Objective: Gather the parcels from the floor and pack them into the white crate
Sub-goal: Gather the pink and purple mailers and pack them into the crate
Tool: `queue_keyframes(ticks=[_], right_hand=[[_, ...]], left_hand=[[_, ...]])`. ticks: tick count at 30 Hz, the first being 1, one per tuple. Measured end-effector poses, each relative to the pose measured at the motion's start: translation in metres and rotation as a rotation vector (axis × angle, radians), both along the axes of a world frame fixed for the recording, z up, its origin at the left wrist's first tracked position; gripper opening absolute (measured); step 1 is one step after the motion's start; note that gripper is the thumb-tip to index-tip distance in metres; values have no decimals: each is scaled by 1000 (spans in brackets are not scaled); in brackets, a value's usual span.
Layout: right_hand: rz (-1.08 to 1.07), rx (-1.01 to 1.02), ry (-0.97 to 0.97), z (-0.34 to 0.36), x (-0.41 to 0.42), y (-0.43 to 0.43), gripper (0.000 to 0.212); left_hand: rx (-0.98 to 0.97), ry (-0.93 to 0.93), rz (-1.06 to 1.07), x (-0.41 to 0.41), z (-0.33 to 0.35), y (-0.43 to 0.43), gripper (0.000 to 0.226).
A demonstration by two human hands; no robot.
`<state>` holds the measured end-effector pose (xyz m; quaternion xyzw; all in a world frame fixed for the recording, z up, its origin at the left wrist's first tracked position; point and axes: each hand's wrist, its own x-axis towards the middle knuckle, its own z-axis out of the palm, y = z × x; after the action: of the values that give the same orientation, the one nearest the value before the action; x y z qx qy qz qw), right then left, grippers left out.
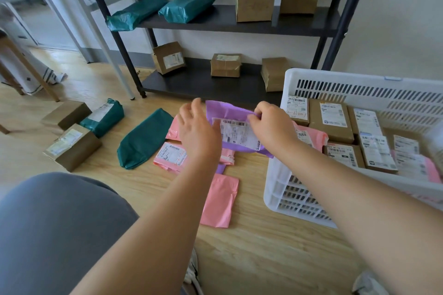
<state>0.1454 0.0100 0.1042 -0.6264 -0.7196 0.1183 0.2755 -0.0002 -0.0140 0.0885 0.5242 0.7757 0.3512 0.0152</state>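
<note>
A purple mailer parcel (236,133) with a white label is lifted above the floor, left of the white crate (335,81). My right hand (271,124) pinches its top edge. My left hand (197,127) hovers at its left side with fingers relaxed, apparently not gripping. Pink mailers (219,199) lie on the wooden floor beneath, one with a label (170,154). A green mailer (143,137), another green parcel (103,117) and two brown boxes (72,146) lie further left. The crate holds several labelled brown boxes and pink mailers.
A dark metal shelf unit (227,21) stands behind, carrying green mailers and brown boxes on two levels. A wooden table leg (31,72) and folded cloth are at far left. My grey-clad knee (52,223) fills the lower left.
</note>
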Motion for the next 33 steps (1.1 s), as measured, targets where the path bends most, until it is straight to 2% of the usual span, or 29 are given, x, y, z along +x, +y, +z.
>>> queue_keyframes(ticks=[4,6,9,11,13,18,21,27,33], right_hand=[[-56,-46,160,2,8,5,16],[-70,-66,261,3,12,7,18],[-97,-96,434,6,18,9,21],[-125,-113,508,7,24,12,22],[-143,-137,563,9,34,15,21],[-156,-159,796,18,62,17,18],[-155,-127,868,26,83,20,21],[-144,-116,925,37,124,25,25],[-161,-110,962,43,161,27,27]], left_hand=[[-217,-403,95,-5,-17,2,62],[-323,-598,17,-1,-24,4,47],[-336,-871,-95,11,-27,8,17],[-324,-1011,-123,19,-26,13,13],[-284,-1065,-140,27,-25,22,17],[-260,-1156,-95,56,-21,46,10],[-242,-1252,-177,80,-18,55,11],[-452,-1157,-271,128,-8,66,21],[-600,-1218,-413,164,-4,70,12]])
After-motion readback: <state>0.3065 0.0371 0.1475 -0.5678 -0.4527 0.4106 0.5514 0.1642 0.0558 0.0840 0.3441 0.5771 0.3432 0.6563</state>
